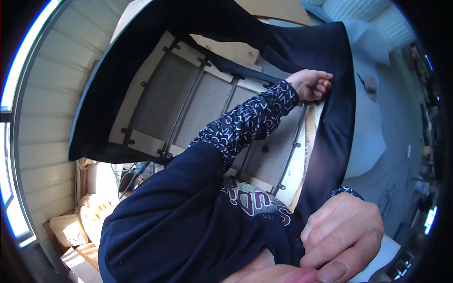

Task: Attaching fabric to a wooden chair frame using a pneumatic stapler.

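Dark fabric [336, 113] wraps the sides of a large furniture frame [146, 141], which looks like a sofa or armchair. My left arm reaches across the frame in a patterned sleeve. At the far right side, my left hand [311, 86] rests against the dark fabric with curled fingers; what they hold, if anything, is hidden. Raised close to the camera at the lower right is my right hand [342, 231]. Its fingers and thumb are pressed together, and whatever is between them cannot be made out.
Metal rods [186, 106] cross the frame's opening, fixed by clips to pale wooden rails [146, 141]. White sheeting [370, 137] lies on the floor to the right. A ribbed wall [45, 94] runs along the left. Cables [125, 181] and cardboard boxes [80, 257] are at the lower left.
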Motion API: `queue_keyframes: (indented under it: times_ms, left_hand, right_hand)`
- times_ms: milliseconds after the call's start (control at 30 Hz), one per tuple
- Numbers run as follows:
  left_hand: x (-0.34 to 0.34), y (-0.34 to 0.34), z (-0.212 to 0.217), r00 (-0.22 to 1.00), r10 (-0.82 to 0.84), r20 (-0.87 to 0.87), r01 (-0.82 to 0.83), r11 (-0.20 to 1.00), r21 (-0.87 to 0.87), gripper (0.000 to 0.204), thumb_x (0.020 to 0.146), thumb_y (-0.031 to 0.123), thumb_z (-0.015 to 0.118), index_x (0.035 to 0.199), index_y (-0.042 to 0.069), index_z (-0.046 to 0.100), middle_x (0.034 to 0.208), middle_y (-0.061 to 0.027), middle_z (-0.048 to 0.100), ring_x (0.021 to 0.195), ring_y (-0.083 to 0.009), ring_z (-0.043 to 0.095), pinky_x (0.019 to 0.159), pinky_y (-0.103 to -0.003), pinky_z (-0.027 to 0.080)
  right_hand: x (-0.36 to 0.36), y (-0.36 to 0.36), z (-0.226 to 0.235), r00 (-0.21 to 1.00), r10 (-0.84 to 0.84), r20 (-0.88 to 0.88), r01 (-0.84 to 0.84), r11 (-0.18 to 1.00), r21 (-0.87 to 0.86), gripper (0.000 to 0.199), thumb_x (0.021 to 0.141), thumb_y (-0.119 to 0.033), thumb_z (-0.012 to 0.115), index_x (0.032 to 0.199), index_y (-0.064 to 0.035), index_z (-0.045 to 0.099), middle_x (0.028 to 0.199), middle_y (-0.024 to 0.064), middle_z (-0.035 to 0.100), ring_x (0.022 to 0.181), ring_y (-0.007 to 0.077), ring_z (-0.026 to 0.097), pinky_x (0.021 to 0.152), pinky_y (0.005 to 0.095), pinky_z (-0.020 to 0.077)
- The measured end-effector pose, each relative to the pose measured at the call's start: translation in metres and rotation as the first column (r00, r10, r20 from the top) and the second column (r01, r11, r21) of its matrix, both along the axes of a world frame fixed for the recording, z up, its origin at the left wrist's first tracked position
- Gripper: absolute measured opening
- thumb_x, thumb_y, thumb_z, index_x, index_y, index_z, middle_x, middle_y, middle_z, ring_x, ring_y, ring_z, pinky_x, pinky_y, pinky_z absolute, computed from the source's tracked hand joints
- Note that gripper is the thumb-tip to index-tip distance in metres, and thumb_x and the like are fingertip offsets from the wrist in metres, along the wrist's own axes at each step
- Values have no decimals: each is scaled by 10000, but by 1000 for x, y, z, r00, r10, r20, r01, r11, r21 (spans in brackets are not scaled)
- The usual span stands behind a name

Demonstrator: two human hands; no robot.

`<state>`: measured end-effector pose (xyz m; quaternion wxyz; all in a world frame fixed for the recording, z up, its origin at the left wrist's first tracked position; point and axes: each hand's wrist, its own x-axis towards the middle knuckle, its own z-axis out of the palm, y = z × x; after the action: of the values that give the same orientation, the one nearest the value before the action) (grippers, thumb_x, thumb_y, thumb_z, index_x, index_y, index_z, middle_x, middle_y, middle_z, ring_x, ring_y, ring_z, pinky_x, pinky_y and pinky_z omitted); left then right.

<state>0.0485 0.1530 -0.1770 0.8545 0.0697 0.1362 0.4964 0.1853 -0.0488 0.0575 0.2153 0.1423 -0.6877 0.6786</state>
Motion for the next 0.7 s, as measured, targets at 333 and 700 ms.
queue_keyframes:
  times_ms: [333,700]
  left_hand:
    - [-31,-4,-33,144,665,-733,-194,745,638,212,949,134,625,990,-37,744,762,-108,719,649,-147,681,684,-262,560]
    - [1,-6,-38,-483,839,-252,204,387,899,365,840,125,748,1177,82,615,1108,-117,590,1056,-289,592,931,-375,505]
  right_hand:
    - [34,70,-15,976,-216,22,201,938,284,322,845,-191,830,956,-89,546,738,40,713,575,106,664,614,216,546]
    - [18,183,-70,208,-978,32,710,174,682,275,906,-32,725,1167,-11,644,1041,82,693,909,145,663,815,265,541]
